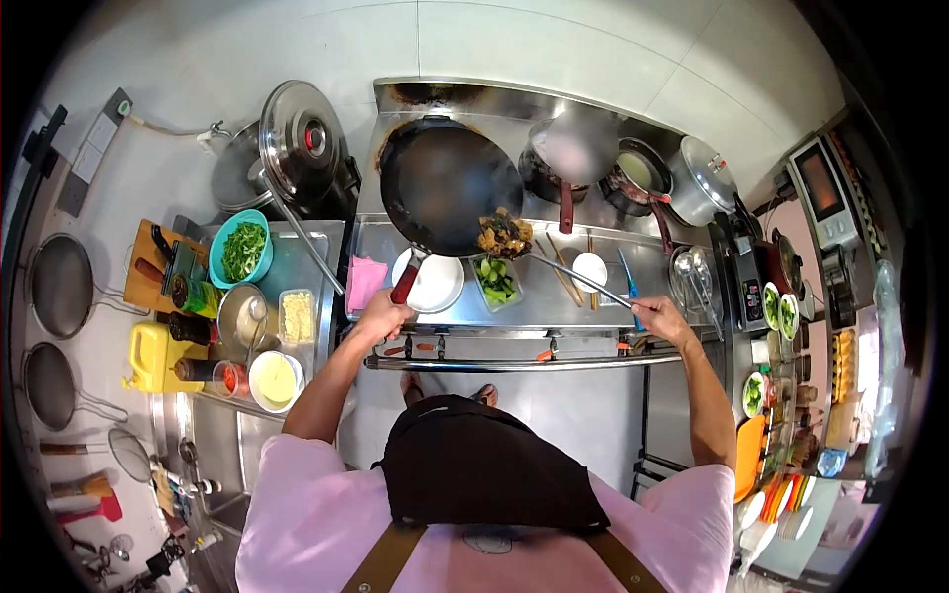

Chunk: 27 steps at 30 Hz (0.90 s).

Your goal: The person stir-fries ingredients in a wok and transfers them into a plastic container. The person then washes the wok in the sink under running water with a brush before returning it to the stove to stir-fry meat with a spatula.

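My left hand (384, 318) is closed round the red handle (406, 281) of a large black wok (415, 168) on the stove. The wok's inside is blurred. My right hand (662, 321) grips the far end of a long metal ladle (588, 279). Its bowl holds a heap of brown cooked food (504, 235) over the wok's near right rim. Below the wok sits a white plate (440, 287), partly behind the wok handle. Beside it is a clear container of cut green vegetables (497, 282).
Saucepans (554, 173) and a lidded pot (702, 178) stand right of the wok. Left are a tall lidded pot (301, 133), a teal bowl of chopped greens (242, 249) and a yellow jug (153, 356). A small white bowl (590, 271) and pink cloth (366, 277) lie in front.
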{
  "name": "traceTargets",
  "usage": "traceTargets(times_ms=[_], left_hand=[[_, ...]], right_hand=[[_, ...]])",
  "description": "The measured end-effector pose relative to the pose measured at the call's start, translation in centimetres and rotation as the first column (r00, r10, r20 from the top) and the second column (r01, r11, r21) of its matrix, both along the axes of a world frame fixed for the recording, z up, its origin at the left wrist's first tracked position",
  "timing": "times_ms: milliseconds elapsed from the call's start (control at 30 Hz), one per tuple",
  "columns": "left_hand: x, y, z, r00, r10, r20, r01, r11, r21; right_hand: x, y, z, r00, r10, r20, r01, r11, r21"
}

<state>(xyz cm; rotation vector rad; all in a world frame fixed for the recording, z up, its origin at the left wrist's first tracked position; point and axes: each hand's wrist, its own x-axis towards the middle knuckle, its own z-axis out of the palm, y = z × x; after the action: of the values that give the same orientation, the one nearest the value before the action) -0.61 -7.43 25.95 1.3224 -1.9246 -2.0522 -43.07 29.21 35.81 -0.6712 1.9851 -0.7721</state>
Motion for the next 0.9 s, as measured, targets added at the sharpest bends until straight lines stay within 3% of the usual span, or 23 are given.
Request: traceTargets(times_ms=[200, 233, 333, 467, 633, 700, 800, 900], left_hand=[[-1.6, -0.5, -1.1, 0.994, 0.105, -0.036, -0.108, 0.99, -0.091], [-1.7, -0.4, -0.9, 0.992, 0.121, -0.034, -0.124, 0.988, -0.094], [-2.0, 0.4, -0.4, 0.986, 0.16, -0.041, -0.163, 0.982, -0.09], [-1.9, 2.0, 0.6, 0.976, 0.2, -0.083, -0.203, 0.979, -0.026], [-1.0, 3.5, 1.2, 0.97, 0.232, -0.078, -0.231, 0.973, 0.018], [-0.7, 3.6, 0.8, 0.973, 0.22, -0.069, -0.219, 0.976, 0.014], [-0.1, 3.9, 1.1, 0.967, 0.243, -0.081, -0.239, 0.969, 0.059], [0.7, 3.7, 1.7, 0.975, 0.211, -0.071, -0.207, 0.977, 0.058]], right_hand=[[-3.6, 2.3, -0.9, 0.994, 0.095, -0.045, -0.092, 0.993, 0.069], [-4.9, 2.3, -2.0, 0.98, 0.165, -0.114, -0.151, 0.981, 0.122], [-7.1, 0.9, -4.2, 0.785, 0.441, -0.436, -0.413, 0.896, 0.162], [-6.1, -4.3, -2.2, 0.499, 0.61, -0.616, -0.452, 0.789, 0.415], [-3.4, -13.8, 3.7, 0.315, 0.764, -0.564, -0.489, 0.64, 0.593], [-2.5, -17.3, 4.8, 0.154, 0.799, -0.581, -0.475, 0.576, 0.665], [1.6, -22.1, 8.1, 0.057, 0.81, -0.584, -0.459, 0.541, 0.705], [5.3, -25.7, 10.7, 0.064, 0.873, -0.483, -0.365, 0.471, 0.803]])
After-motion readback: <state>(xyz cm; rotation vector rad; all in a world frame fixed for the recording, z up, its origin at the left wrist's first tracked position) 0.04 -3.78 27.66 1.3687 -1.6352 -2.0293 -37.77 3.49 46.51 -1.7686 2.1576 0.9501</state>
